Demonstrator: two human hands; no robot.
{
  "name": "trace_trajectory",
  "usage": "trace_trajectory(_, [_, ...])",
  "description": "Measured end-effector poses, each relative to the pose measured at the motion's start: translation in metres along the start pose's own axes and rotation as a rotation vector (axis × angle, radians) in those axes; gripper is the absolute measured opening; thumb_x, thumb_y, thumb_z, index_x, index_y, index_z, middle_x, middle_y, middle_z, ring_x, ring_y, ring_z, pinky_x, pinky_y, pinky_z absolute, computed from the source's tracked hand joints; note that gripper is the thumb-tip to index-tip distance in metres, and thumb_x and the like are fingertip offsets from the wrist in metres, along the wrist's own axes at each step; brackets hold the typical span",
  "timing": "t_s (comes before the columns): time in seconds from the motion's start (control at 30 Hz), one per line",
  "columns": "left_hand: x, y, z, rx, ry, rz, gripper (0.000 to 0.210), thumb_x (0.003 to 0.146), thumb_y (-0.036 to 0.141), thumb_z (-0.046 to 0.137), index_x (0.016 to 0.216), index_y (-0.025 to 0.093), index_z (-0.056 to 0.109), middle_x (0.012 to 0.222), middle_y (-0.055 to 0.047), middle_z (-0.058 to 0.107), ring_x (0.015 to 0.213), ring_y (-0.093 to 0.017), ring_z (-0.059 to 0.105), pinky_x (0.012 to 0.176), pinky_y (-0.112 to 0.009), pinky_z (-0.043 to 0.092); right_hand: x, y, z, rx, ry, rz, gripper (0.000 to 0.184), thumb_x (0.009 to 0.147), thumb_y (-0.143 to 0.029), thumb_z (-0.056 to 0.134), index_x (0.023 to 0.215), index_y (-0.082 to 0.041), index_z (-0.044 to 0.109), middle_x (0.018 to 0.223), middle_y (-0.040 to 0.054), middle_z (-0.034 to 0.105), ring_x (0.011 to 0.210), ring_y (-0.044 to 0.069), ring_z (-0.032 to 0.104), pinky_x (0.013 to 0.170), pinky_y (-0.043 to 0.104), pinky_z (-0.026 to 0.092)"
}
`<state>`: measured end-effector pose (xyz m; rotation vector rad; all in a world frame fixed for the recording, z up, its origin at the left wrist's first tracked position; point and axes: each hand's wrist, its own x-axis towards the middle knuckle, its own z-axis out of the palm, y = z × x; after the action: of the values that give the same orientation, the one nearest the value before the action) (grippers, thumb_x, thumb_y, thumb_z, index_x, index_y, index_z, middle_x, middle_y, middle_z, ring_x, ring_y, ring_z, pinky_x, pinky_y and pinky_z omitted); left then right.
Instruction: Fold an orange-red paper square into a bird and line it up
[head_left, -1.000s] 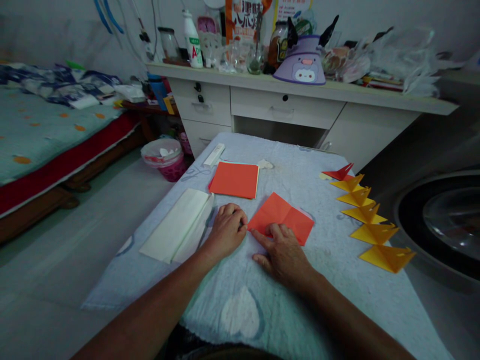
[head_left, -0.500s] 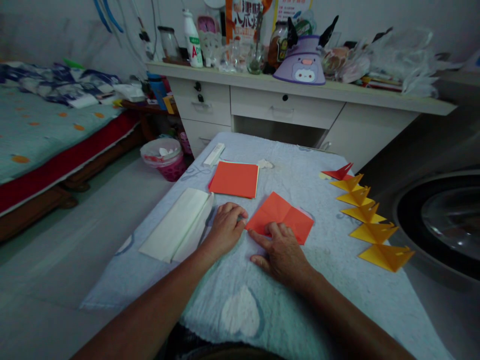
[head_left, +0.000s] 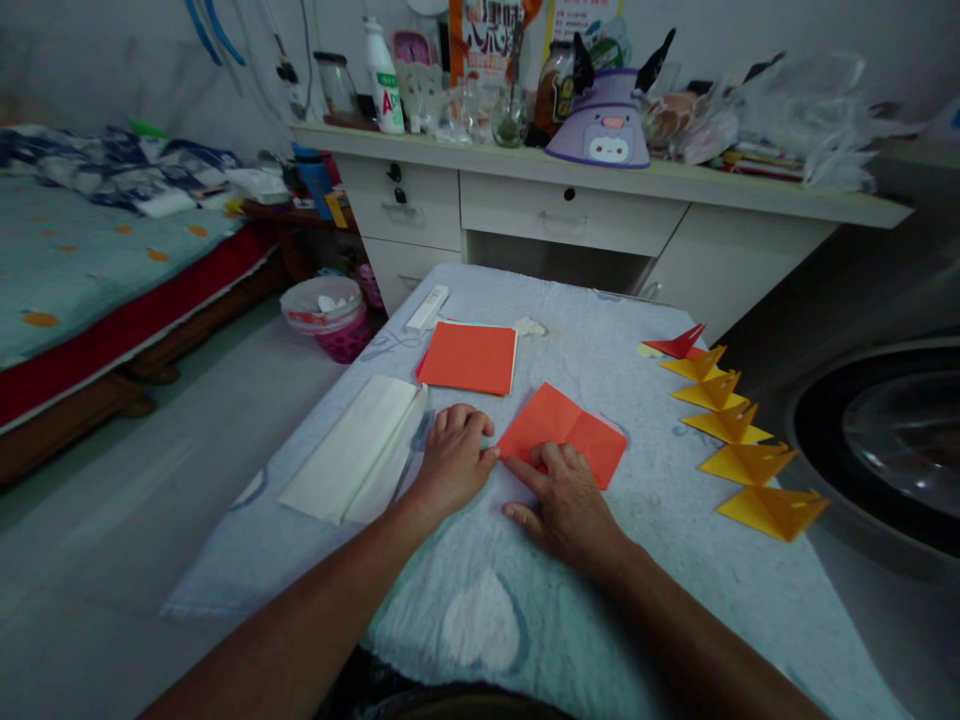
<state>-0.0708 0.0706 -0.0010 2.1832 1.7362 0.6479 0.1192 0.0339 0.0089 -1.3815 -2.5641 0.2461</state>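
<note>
A creased orange sheet of origami paper [head_left: 559, 415] lies on the cloth-covered table, folded at its near side. My left hand [head_left: 456, 455] is at its left corner, thumb tip touching that corner and fingers curled close by. On the sheet's near part rests my right hand [head_left: 562, 490], fingers stretched out and pressing it down, thumb spread away on the cloth. Beyond my hands sits a stack of square paper [head_left: 469, 357] with an orange sheet on top. A folded pale paper or cloth packet [head_left: 349, 450] lies left of my left hand.
Several folded yellow paper figures [head_left: 746, 465] and a red one [head_left: 679, 344] line the table's right side. A small white box [head_left: 427, 310] lies at the far left. A white desk [head_left: 570, 205] stands behind, a bin [head_left: 330, 310] on the floor at left.
My left hand has shifted slightly right, its thumb now reaching the paper's left corner. My right hand stays nearly in place on the sheet.
</note>
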Motion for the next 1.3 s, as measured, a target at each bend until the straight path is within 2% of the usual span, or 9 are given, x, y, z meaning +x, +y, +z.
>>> trace_trajectory(0.1, [0.000,0.000,-0.002,-0.016,-0.032,-0.007,0.019,0.079,0.017,0.061,0.097,0.021,0.055,0.107,-0.006,0.052,0.108,-0.027,0.044,0.095,-0.042,0.038,0.000,-0.001,0.000,0.013,0.003,0.022,0.062,0.092,-0.062,0.042,0.134,-0.019,0.057,0.108,0.0132,0.054,0.095,0.027,0.047,0.087,0.042,0.038])
trace_trajectory(0.43, [0.001,-0.009,-0.005,-0.111,-0.086,-0.007,0.035,0.072,0.004,0.050,0.100,0.023,0.055,0.112,-0.005,0.051,0.113,-0.025,0.045,0.101,-0.042,0.036,0.002,-0.004,-0.001,-0.031,-0.031,0.012,0.064,0.090,-0.067,0.039,0.140,-0.028,0.052,0.109,0.0131,0.052,0.096,0.028,0.047,0.085,0.043,0.036])
trace_trajectory(0.7, [0.001,-0.010,-0.005,-0.122,-0.052,-0.006,0.037,0.071,-0.001,0.045,0.098,0.022,0.056,0.109,-0.004,0.055,0.111,-0.022,0.048,0.099,-0.038,0.039,0.005,-0.004,-0.001,-0.070,-0.067,0.000,0.069,0.087,-0.073,0.035,0.142,-0.032,0.049,0.107,0.0133,0.052,0.095,0.029,0.046,0.084,0.044,0.035])
trace_trajectory(0.9, [0.001,-0.005,-0.003,-0.089,-0.011,-0.013,0.015,0.085,0.014,0.050,0.095,0.021,0.058,0.105,-0.005,0.057,0.107,-0.024,0.049,0.098,-0.040,0.039,0.007,-0.003,-0.002,-0.106,-0.084,-0.013,0.071,0.086,-0.075,0.034,0.142,-0.035,0.047,0.105,0.0138,0.053,0.092,0.030,0.046,0.081,0.044,0.036])
trace_trajectory(1.0, [0.000,-0.003,-0.003,-0.067,-0.004,-0.012,0.010,0.087,0.020,0.053,0.096,0.021,0.059,0.106,-0.005,0.057,0.107,-0.025,0.049,0.097,-0.041,0.039,0.007,-0.004,-0.002,-0.097,-0.075,-0.008,0.070,0.086,-0.074,0.035,0.142,-0.033,0.048,0.106,0.0140,0.053,0.093,0.030,0.047,0.082,0.045,0.036])
trace_trajectory(1.13, [-0.002,0.002,-0.004,-0.020,0.000,0.004,0.013,0.086,0.028,0.059,0.097,0.021,0.058,0.105,-0.005,0.056,0.106,-0.026,0.049,0.096,-0.041,0.039,0.000,-0.004,-0.001,-0.078,-0.050,-0.002,0.071,0.088,-0.071,0.039,0.141,-0.026,0.050,0.110,0.0145,0.054,0.096,0.030,0.048,0.085,0.046,0.038])
trace_trajectory(1.3, [-0.004,0.007,-0.001,0.084,0.007,-0.005,0.028,0.083,0.038,0.065,0.102,0.021,0.054,0.108,-0.006,0.054,0.108,-0.029,0.047,0.090,-0.042,0.040,-0.012,-0.005,-0.001,-0.040,-0.047,-0.011,0.068,0.090,-0.062,0.045,0.139,-0.015,0.051,0.120,0.0156,0.056,0.105,0.031,0.049,0.092,0.046,0.039])
